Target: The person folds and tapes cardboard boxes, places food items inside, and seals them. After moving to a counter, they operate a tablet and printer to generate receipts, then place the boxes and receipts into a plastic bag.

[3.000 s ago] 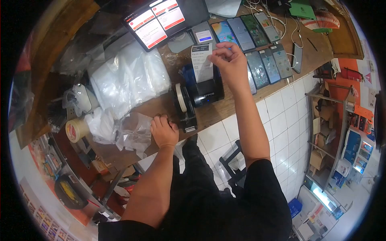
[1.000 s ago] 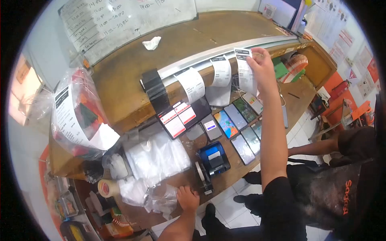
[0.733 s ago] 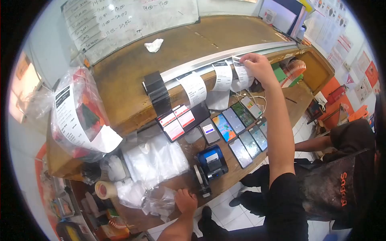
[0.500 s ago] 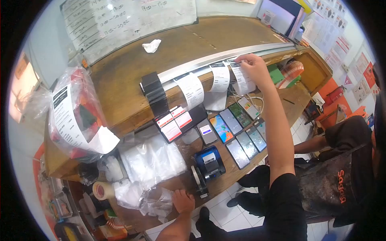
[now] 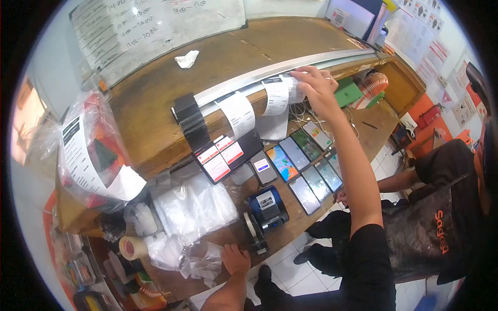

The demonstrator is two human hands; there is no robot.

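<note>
- Right hand [image 5: 317, 88]: fingertips close together on the top of a receipt [image 5: 296, 92] at the metal rail [image 5: 249, 81]. Pinched or just pressed, can't tell.
- That receipt hangs at the shelf edge, partly behind the hand; its print is too small to read.
- Left hand [image 5: 236, 259]: fingers half curled at the table edge, between crumpled clear plastic [image 5: 202, 263] and the tape dispenser [image 5: 254, 234]. Can't tell if it grips anything.
- Two more slips hang left of the receipt: middle slip [image 5: 275, 97], outer slip [image 5: 236, 115]. Dark header bands, text not legible.
- Printer [image 5: 280, 205]: white paper in its mouth, brand not readable here.
- Tablet [image 5: 220, 159]: red and white panels, text too small. Phones [image 5: 294, 153] in two rows, some screens lit.
- Bagged package [image 5: 107, 155]: long printed slip, illegible.
- Whiteboard [image 5: 171, 26]: handwritten time ranges, "14.00" legible.
- Co-worker's apron [image 5: 415, 228]: orange word starting "Sag", rest unsure.
</note>
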